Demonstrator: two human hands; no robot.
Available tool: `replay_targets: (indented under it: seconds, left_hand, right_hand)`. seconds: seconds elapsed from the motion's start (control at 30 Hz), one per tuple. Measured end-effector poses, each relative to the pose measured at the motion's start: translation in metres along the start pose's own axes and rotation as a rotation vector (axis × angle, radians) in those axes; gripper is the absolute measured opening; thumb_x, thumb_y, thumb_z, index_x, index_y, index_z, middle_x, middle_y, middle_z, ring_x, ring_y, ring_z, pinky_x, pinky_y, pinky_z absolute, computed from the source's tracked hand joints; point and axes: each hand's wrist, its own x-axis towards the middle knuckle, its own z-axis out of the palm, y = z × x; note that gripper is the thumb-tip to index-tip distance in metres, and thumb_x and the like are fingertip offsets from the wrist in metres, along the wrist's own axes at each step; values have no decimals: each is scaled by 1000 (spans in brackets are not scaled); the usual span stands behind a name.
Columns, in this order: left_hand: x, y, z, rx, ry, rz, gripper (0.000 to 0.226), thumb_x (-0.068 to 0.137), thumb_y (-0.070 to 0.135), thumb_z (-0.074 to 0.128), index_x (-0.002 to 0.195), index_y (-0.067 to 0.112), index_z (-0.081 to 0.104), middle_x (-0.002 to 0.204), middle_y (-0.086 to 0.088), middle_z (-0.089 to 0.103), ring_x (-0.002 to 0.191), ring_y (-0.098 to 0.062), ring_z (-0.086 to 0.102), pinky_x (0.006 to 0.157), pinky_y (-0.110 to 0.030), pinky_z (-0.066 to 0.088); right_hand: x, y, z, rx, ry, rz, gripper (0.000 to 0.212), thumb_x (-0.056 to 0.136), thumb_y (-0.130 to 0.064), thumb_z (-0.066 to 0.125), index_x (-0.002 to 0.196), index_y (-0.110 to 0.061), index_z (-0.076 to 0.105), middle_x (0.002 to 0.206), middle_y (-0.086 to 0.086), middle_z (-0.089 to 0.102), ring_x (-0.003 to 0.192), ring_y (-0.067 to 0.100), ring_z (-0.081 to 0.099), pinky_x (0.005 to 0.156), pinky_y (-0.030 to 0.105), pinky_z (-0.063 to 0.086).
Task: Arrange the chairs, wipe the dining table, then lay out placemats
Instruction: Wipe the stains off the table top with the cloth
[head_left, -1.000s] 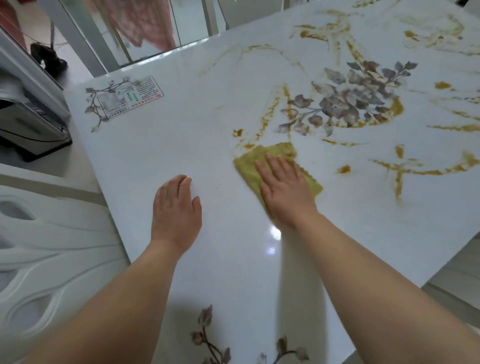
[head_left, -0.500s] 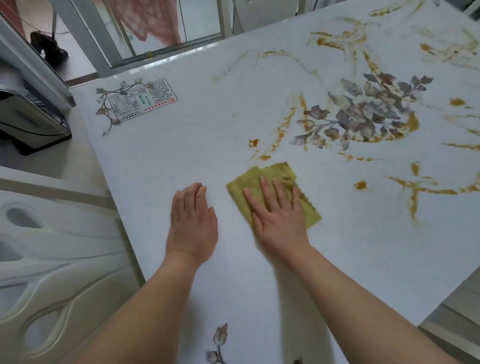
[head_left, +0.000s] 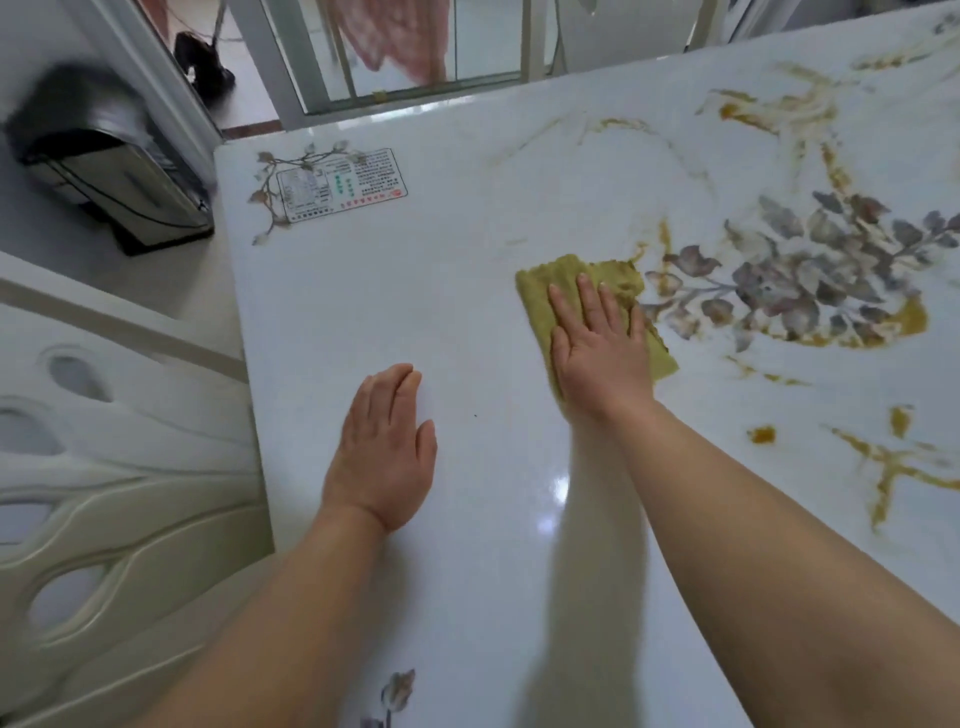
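A glossy white dining table with printed grey flowers and gold streaks fills the view. A folded olive-green cloth lies on it left of the flower print. My right hand presses flat on the cloth with straight fingers. My left hand rests flat on the bare tabletop near the table's left edge, about a hand's width left of and nearer than the cloth. A white carved chair back stands against the table's left side.
A label sticker sits at the table's far left corner. A black and silver appliance stands on the floor beyond that corner. Glass doors with a pink cloth hanging behind them lie past the far edge.
My right hand has slid the cloth toward me and left, then away again toward the flower print. My left hand stays flat on the table. The camera has shifted.
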Motion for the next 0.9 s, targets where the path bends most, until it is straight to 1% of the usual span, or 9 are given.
replay_targets:
  seconds: [0.1,0.2,0.3,0.4,0.43,0.57,0.63,0.77,0.9]
  left_hand:
    - [0,0,0,0,-10,-2,55,89,27,36,131,-5,47,134,-20,47,126,-29,34,106,-51,36]
    - [2,-2,-1,-44,9,-1,53,88,27,38,129,-4,50,132,-19,49,124,-29,37,106,-49,36]
    - [12,-4,-4,-49,50,-24,49,84,25,40,121,-1,57,126,-17,55,117,-28,42,104,-38,32]
    - [30,-8,-4,16,49,-66,48,83,26,38,119,1,58,124,-15,56,114,-31,47,100,-38,31]
    - [36,-10,-4,33,45,-91,49,83,27,36,120,2,57,125,-15,55,114,-32,48,100,-40,32]
    - [67,-18,-4,68,46,-170,53,84,30,32,124,3,54,130,-14,52,120,-33,45,104,-45,32]
    - [84,-25,-4,73,40,-194,52,86,29,35,128,4,52,134,-12,49,124,-32,41,107,-45,29]
    - [115,-39,-3,73,42,-215,54,86,31,36,132,5,48,138,-10,45,128,-30,36,109,-43,25]
    - [120,-46,0,31,76,-218,60,86,38,27,132,6,48,138,-8,44,128,-28,35,110,-40,25]
  right_hand:
    - [-6,20,-1,23,22,98,54,101,-36,18,153,-32,2,161,-2,-5,147,19,-4,119,43,-3]
    - [-23,10,2,12,6,141,55,101,-36,12,153,-26,-3,161,2,-8,147,22,-5,119,41,-4]
    - [-40,-11,11,14,44,-10,62,92,-39,5,153,-23,9,160,5,4,147,24,4,119,43,-1]
    - [-29,-27,13,31,47,-155,64,90,-39,11,150,-22,25,158,7,17,146,28,15,118,45,6]
    - [-23,-33,10,23,35,-201,64,90,-39,10,150,-23,24,158,6,16,146,28,14,118,45,4]
    - [14,-50,4,-21,-6,-324,71,83,-45,-9,152,-33,3,161,-2,-5,147,21,-7,118,42,-7]
    - [33,-55,-1,-9,-4,-335,67,86,-46,-6,152,-35,2,161,-5,-6,147,19,-7,118,42,-7]
    - [73,-49,-9,6,-16,-326,53,101,-40,14,151,-37,0,160,-7,-7,147,16,-8,118,42,-6]
    - [100,-32,-12,6,41,-196,53,101,-38,16,152,-33,3,161,-5,-5,147,16,-5,119,42,-3]
